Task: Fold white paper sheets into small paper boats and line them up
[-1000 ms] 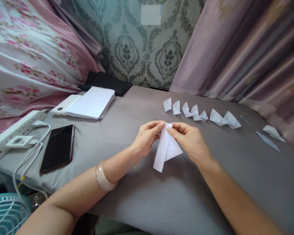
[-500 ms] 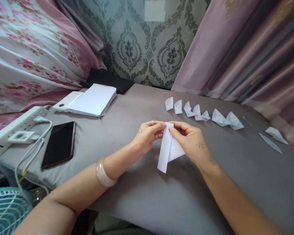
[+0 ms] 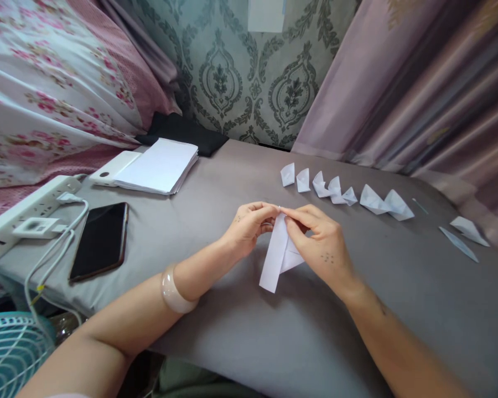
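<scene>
A white folded sheet of paper (image 3: 274, 258) hangs between my two hands above the grey-covered table. It has a long flat strip along one side and a slanted flap beside it. My left hand (image 3: 251, 228) pinches its top corner between thumb and fingers. Closed on the same top end, my right hand (image 3: 321, 237) has its thumb pressed on the front of the fold, and its fingers are partly hidden behind the paper. Beyond my hands stand several small folded paper boats (image 3: 335, 189) in a row.
At the left lie a stack of white paper (image 3: 160, 166), a black phone (image 3: 100, 240) and a white power strip (image 3: 29, 215) with cables. Two flat paper pieces, one a pale sliver (image 3: 458, 244), lie far right. A teal fan (image 3: 14, 354) stands below the table's left edge.
My right hand has shifted slightly left, its fingertips now meeting my left hand's at the paper's top corner. The strip's lower end has swung a little left.
</scene>
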Available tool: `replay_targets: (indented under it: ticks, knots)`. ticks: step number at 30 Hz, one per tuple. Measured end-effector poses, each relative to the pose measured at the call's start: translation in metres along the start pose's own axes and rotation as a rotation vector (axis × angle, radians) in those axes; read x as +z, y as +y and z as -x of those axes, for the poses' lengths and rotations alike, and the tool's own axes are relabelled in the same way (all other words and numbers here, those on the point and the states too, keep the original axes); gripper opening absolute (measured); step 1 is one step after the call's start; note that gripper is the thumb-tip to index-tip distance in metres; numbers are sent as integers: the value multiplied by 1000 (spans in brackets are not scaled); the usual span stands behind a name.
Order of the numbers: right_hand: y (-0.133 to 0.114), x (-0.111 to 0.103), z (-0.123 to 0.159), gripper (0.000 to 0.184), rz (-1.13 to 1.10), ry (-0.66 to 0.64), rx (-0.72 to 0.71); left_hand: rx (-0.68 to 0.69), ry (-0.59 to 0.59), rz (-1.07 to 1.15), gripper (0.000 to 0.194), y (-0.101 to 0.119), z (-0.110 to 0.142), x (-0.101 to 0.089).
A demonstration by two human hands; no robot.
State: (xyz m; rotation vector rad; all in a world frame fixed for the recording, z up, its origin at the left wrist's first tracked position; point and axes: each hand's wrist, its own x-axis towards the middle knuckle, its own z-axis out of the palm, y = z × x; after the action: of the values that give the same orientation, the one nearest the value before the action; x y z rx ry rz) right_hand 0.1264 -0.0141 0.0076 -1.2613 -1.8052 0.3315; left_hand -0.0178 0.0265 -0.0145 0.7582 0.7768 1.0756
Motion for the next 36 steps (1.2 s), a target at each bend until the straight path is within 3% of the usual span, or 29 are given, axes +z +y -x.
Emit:
replay_targets:
  ticks: [8, 11, 14, 17, 19, 21, 23, 26, 30, 36]
  knots:
    - [-2, -4, 6, 40, 634, -76, -329, 8, -79, 45, 11, -2, -3, -4]
    - [-6, 1, 10, 36, 860, -113, -424, -12, -53, 69, 11, -4, -4, -4]
    - [-10, 9, 15, 33, 940, -164, -422, -50, 27, 94, 22, -4, -5, -2]
    - [-10, 12, 15, 35, 791, -209, -336, -100, 85, 150, 24, -2, -7, -1]
    - [-5, 8, 9, 35, 508, -187, -214, -121, 60, 182, 22, 0, -7, -1]
    - [4, -1, 0, 29, 115, -123, 8, -110, 6, 179, 21, 2, -7, -1]
    - [13, -9, -9, 24, -226, -76, 333, -80, -43, 145, 21, 3, -7, -1]
    - [20, -16, -16, 30, -488, -155, 629, -26, -87, 76, 20, 3, -6, -2]
    - [17, -11, -12, 39, -592, -335, 674, 26, -103, 9, 20, 0, -5, -4]
    - [14, -7, -8, 36, -586, -350, 660, 31, -62, -53, 19, -3, -4, -3]
